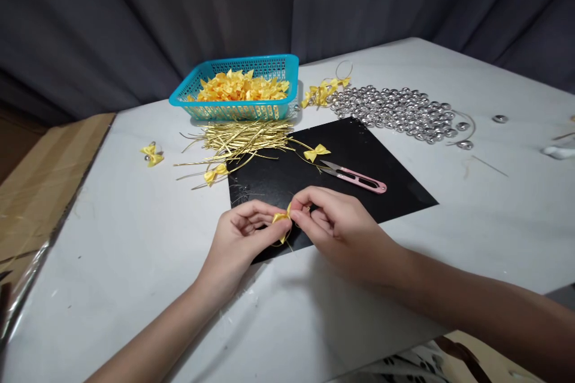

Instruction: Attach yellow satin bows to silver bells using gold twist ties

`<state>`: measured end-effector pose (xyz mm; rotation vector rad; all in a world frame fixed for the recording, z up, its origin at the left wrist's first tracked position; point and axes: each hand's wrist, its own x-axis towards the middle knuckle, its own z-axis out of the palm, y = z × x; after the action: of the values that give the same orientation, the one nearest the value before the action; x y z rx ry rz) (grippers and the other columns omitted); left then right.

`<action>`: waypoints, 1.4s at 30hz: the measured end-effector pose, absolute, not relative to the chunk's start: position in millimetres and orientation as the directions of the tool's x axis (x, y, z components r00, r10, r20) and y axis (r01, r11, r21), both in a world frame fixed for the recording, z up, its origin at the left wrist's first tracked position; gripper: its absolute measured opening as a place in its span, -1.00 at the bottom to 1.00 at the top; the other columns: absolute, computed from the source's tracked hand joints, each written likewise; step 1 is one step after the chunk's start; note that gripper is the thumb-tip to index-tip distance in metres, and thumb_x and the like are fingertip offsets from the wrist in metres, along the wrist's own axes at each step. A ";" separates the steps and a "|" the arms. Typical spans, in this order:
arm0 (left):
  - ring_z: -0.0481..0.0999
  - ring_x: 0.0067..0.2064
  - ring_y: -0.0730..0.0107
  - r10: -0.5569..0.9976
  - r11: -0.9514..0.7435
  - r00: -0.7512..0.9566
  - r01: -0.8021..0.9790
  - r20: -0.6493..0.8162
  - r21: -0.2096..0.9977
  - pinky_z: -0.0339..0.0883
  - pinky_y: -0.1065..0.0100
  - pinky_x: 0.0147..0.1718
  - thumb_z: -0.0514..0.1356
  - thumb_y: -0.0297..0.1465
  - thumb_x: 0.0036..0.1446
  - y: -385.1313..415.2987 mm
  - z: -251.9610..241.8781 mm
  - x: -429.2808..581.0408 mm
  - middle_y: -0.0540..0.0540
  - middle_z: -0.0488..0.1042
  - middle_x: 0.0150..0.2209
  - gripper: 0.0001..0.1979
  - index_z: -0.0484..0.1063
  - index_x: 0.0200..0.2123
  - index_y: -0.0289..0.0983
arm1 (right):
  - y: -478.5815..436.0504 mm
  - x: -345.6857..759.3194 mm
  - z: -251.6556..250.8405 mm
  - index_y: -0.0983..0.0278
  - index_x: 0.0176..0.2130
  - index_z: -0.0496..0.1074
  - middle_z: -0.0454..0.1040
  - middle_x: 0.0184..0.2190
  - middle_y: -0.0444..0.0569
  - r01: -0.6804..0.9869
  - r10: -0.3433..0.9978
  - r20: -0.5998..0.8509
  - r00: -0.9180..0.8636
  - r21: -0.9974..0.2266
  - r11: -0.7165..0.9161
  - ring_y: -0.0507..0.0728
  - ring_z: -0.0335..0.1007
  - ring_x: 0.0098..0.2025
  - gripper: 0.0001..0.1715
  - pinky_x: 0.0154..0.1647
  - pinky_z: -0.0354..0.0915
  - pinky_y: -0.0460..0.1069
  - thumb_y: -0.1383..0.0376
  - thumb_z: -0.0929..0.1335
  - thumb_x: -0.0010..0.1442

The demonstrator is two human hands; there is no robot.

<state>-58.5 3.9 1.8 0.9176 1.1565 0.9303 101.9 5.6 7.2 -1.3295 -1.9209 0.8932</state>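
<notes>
My left hand (242, 236) and my right hand (330, 221) meet over the near edge of a black sheet (381, 158). Both pinch a small yellow ribbon bow (283, 218) with a thin gold wire hanging from it. Behind them on the sheet lie pink thread snips (359, 178) and another yellow bow (317, 152). A heap of gold wire ties (245, 136) lies at the sheet's far left corner.
A blue plastic basket (269, 64) full of yellow bows stands at the back. Several silver beads (395, 109) are spread to the right, with a few bows (321, 93) beside them. A lone bow (152, 154) lies on the left. Brown cardboard (40, 179) borders the white table's left edge.
</notes>
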 end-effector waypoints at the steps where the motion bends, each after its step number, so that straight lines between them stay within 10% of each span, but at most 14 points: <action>1: 0.42 -0.51 0.64 0.936 0.336 0.145 -0.115 -0.319 0.935 0.29 0.63 -0.47 0.36 -0.46 -0.14 3.9 1.6 -58.2 0.06 0.53 -0.57 -0.93 0.51 -0.52 -0.29 | 5.4 101.9 7.2 0.35 -0.41 0.35 0.01 -0.70 -0.30 0.522 0.948 0.125 -0.293 -0.809 0.269 -0.10 -0.10 -0.67 -0.88 -0.57 -0.03 -0.13 0.43 0.25 0.16; 30: 0.41 -0.47 0.55 0.909 0.387 0.220 -0.134 -0.354 0.912 0.29 0.54 -0.41 0.31 -0.38 -0.04 7.8 2.9 -58.8 0.00 0.46 -0.55 -0.87 0.47 -0.48 -0.34 | 10.9 103.3 3.2 0.36 -0.23 0.43 0.28 -0.49 -0.17 0.448 0.978 0.121 -0.170 -0.874 0.186 -0.13 -0.04 -0.65 -0.79 -0.62 0.00 -0.15 0.33 0.35 0.07; 42: 0.41 -0.51 0.56 0.910 0.402 0.151 -0.094 -0.386 0.911 0.27 0.53 -0.46 0.32 -0.44 -0.10 7.8 6.9 -55.7 0.03 0.48 -0.58 -0.88 0.43 -0.52 -0.33 | 14.6 106.2 1.4 0.36 -0.41 0.45 0.45 -0.47 -0.03 0.440 0.952 0.064 -0.300 -0.876 0.198 -0.01 0.30 -0.44 -0.79 -0.48 0.16 -0.14 0.33 0.28 0.17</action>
<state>-55.7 7.8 6.9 0.8814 1.1930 0.8739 106.2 14.6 1.4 -1.2989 -1.8443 1.0361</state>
